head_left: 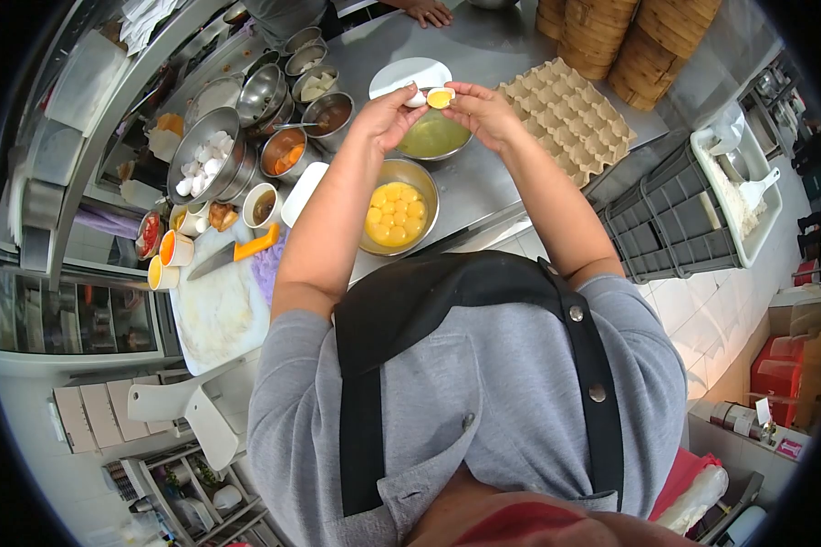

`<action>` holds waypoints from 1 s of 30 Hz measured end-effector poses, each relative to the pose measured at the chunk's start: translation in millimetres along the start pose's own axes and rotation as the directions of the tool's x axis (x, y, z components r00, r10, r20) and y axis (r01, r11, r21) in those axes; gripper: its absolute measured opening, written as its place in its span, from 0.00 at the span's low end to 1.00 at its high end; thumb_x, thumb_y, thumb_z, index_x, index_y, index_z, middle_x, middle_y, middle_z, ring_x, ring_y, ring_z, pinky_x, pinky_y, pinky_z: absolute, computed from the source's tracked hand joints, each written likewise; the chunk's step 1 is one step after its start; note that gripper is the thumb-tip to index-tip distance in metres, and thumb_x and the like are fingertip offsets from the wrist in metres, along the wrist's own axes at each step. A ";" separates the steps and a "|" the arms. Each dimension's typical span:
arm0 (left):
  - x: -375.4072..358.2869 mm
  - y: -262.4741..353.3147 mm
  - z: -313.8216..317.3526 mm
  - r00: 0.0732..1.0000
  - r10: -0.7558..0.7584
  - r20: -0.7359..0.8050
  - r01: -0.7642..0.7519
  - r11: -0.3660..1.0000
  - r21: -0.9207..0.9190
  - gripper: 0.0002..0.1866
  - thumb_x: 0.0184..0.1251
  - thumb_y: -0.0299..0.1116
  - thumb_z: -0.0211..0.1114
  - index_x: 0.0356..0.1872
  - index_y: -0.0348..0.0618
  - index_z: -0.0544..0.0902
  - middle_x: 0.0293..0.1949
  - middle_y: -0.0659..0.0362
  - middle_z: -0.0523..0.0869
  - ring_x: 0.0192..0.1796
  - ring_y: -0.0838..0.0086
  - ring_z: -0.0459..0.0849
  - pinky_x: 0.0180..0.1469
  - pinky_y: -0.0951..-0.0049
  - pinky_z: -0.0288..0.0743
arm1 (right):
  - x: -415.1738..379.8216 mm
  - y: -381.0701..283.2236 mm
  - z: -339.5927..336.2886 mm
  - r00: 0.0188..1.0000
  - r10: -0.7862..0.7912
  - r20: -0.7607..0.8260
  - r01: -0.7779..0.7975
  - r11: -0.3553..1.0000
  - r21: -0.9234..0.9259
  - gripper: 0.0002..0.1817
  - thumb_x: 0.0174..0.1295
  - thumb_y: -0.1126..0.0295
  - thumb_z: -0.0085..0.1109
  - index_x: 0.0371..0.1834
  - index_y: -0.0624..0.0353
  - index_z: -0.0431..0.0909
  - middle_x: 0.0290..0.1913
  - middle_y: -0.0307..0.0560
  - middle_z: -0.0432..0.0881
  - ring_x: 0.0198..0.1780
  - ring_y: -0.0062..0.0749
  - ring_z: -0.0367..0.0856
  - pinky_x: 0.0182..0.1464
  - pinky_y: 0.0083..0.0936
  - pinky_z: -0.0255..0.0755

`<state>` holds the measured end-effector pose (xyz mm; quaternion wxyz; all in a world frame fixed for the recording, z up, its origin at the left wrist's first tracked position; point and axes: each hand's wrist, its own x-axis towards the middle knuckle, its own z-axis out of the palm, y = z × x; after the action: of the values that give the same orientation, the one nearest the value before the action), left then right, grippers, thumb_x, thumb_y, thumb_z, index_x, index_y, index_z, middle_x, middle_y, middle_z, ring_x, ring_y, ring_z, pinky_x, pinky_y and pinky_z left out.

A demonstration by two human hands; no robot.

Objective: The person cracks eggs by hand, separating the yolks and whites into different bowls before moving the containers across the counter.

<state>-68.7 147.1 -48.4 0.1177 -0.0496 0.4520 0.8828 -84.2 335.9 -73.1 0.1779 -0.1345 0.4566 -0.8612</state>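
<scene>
Above a metal bowl of egg white [433,137], my left hand [388,116] holds a white eggshell half [417,98]. Close beside it, my right hand [483,114] holds the other shell half, with a yellow yolk [440,98] in it. The two halves are side by side. Nearer to me stands a metal bowl with several yolks [397,214]. A white plate [409,75] lies behind my hands. To the right is an empty cardboard egg tray [566,118].
A large bowl of eggshells [205,155] and several metal bowls stand at left. An orange-handled knife [237,252] rests on a white cutting board [214,310]. Bamboo steamers [602,36] are stacked at back right. Another person's hand [429,12] rests on the table's far side.
</scene>
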 end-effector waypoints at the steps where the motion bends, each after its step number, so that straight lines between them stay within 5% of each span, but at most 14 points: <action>1: 1.3 -2.3 -1.5 1.000 -0.001 -0.001 0.001 1.000 0.000 0.15 0.63 0.25 0.58 0.49 0.29 0.71 0.49 0.50 0.74 0.49 0.66 0.77 0.55 0.72 0.74 | 0.9 -0.7 -1.9 1.000 0.014 0.008 -0.014 0.998 0.062 0.18 0.58 0.79 0.54 0.52 0.72 0.68 0.48 0.52 0.76 0.47 0.33 0.78 0.53 0.25 0.73; 7: 10.9 -19.0 -10.8 0.993 -0.013 -0.118 0.046 0.959 0.281 0.18 0.63 0.26 0.58 0.51 0.26 0.69 0.51 0.48 0.73 0.50 0.67 0.76 0.54 0.74 0.74 | 3.8 -40.9 12.6 0.996 -0.041 0.073 0.036 0.998 0.059 0.19 0.58 0.78 0.54 0.53 0.71 0.67 0.48 0.53 0.77 0.46 0.33 0.79 0.53 0.24 0.73; 9: 9.3 -21.4 -3.3 0.980 0.045 -0.195 0.098 0.740 0.666 0.24 0.59 0.27 0.61 0.57 0.29 0.67 0.56 0.47 0.71 0.52 0.62 0.77 0.53 0.72 0.74 | 3.0 -58.7 22.4 0.993 -0.096 0.074 0.094 0.995 0.027 0.21 0.58 0.78 0.54 0.55 0.71 0.67 0.48 0.53 0.77 0.46 0.32 0.79 0.53 0.23 0.74; 10: 8.7 -20.8 -1.0 0.979 0.044 -0.197 0.100 0.743 0.662 0.24 0.59 0.27 0.61 0.57 0.29 0.67 0.56 0.47 0.71 0.52 0.62 0.77 0.53 0.72 0.74 | 2.5 -64.1 24.5 0.993 -0.091 0.074 0.089 0.996 0.025 0.21 0.58 0.78 0.54 0.55 0.71 0.67 0.48 0.53 0.77 0.46 0.32 0.79 0.53 0.23 0.74; 11: 8.4 -19.2 0.8 0.992 0.126 -0.024 -0.018 0.317 0.948 0.27 0.57 0.27 0.61 0.59 0.34 0.66 0.58 0.47 0.70 0.53 0.60 0.76 0.54 0.70 0.73 | 2.5 -68.2 25.3 0.992 -0.105 0.071 0.103 0.994 0.022 0.21 0.57 0.78 0.54 0.55 0.71 0.67 0.48 0.53 0.77 0.47 0.32 0.79 0.53 0.22 0.74; 12: 8.2 -18.5 1.0 0.980 0.109 0.165 -0.142 -0.193 0.971 0.31 0.55 0.27 0.62 0.62 0.39 0.65 0.61 0.47 0.68 0.53 0.57 0.76 0.55 0.69 0.72 | 1.7 -69.9 26.2 0.991 -0.116 0.067 0.115 0.993 0.021 0.21 0.57 0.79 0.54 0.55 0.71 0.67 0.48 0.54 0.77 0.47 0.32 0.79 0.53 0.22 0.74; 13: 9.5 -18.9 1.8 0.973 0.085 0.214 -0.177 -0.321 0.930 0.32 0.51 0.26 0.61 0.63 0.48 0.66 0.59 0.48 0.70 0.56 0.54 0.73 0.58 0.65 0.69 | 0.2 -69.0 26.8 0.991 -0.119 0.057 0.117 0.993 0.028 0.21 0.58 0.79 0.54 0.55 0.72 0.66 0.48 0.55 0.77 0.47 0.34 0.79 0.53 0.22 0.74; 16: 1.8 -15.0 8.1 0.957 0.089 0.276 -0.207 -0.460 0.864 0.32 0.51 0.27 0.60 0.63 0.47 0.65 0.57 0.47 0.72 0.57 0.54 0.72 0.60 0.65 0.67 | -1.4 -57.8 21.2 0.996 -0.081 0.039 0.078 0.994 0.077 0.19 0.56 0.80 0.54 0.52 0.73 0.67 0.46 0.55 0.77 0.46 0.36 0.78 0.52 0.24 0.75; 18: 2.3 -12.6 8.6 0.956 0.127 0.266 -0.192 -0.415 0.889 0.32 0.51 0.26 0.59 0.63 0.48 0.65 0.54 0.48 0.74 0.58 0.55 0.72 0.59 0.65 0.67 | -1.6 -48.2 17.1 0.997 -0.066 0.026 0.065 0.995 0.070 0.20 0.56 0.80 0.54 0.53 0.73 0.66 0.46 0.55 0.77 0.46 0.36 0.78 0.52 0.24 0.75; 20: 5.4 -8.7 7.1 0.938 0.230 0.260 -0.222 -0.179 0.958 0.32 0.52 0.24 0.57 0.63 0.49 0.65 0.54 0.48 0.73 0.55 0.54 0.74 0.58 0.66 0.69 | 0.2 -42.6 12.5 1.000 -0.023 0.020 0.021 0.993 0.120 0.20 0.56 0.81 0.54 0.53 0.73 0.66 0.46 0.55 0.76 0.46 0.36 0.78 0.52 0.24 0.75; 22: -2.1 3.5 16.7 0.944 0.216 0.249 -0.230 -0.107 0.967 0.31 0.54 0.21 0.56 0.64 0.45 0.63 0.53 0.47 0.74 0.53 0.57 0.76 0.57 0.69 0.71 | -0.9 -42.0 12.6 1.000 -0.017 0.014 0.015 0.993 0.113 0.19 0.56 0.81 0.53 0.53 0.73 0.66 0.46 0.55 0.76 0.46 0.36 0.78 0.52 0.24 0.75; 24: -2.9 8.7 15.0 0.992 0.089 0.094 -0.129 0.614 0.779 0.30 0.57 0.20 0.56 0.64 0.38 0.61 0.52 0.48 0.73 0.51 0.63 0.78 0.57 0.72 0.73 | -4.4 -37.7 12.9 1.000 0.005 0.015 -0.007 0.993 0.114 0.19 0.56 0.81 0.53 0.52 0.73 0.66 0.46 0.55 0.76 0.46 0.35 0.78 0.52 0.25 0.75; 25: -1.9 12.7 11.2 0.994 0.026 0.105 -0.092 0.716 0.692 0.29 0.59 0.20 0.55 0.63 0.31 0.58 0.50 0.50 0.73 0.50 0.69 0.78 0.57 0.74 0.74 | -6.7 -36.0 12.6 1.000 -0.008 0.025 0.005 0.994 0.111 0.19 0.56 0.81 0.53 0.52 0.73 0.66 0.46 0.55 0.76 0.46 0.35 0.78 0.53 0.25 0.75; 30: -28.5 29.9 -3.6 0.986 0.098 0.133 -0.139 0.929 0.343 0.28 0.61 0.20 0.55 0.62 0.28 0.57 0.52 0.48 0.74 0.52 0.64 0.78 0.58 0.73 0.73 | -30.0 -20.7 33.8 0.994 0.049 0.097 -0.052 0.998 0.025 0.20 0.57 0.80 0.53 0.53 0.74 0.65 0.46 0.54 0.76 0.46 0.34 0.78 0.54 0.26 0.73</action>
<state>-48.7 122.7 -21.5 0.0966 0.0497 0.5969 0.7949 -47.6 334.5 -39.4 0.2232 -0.1621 0.4390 -0.8551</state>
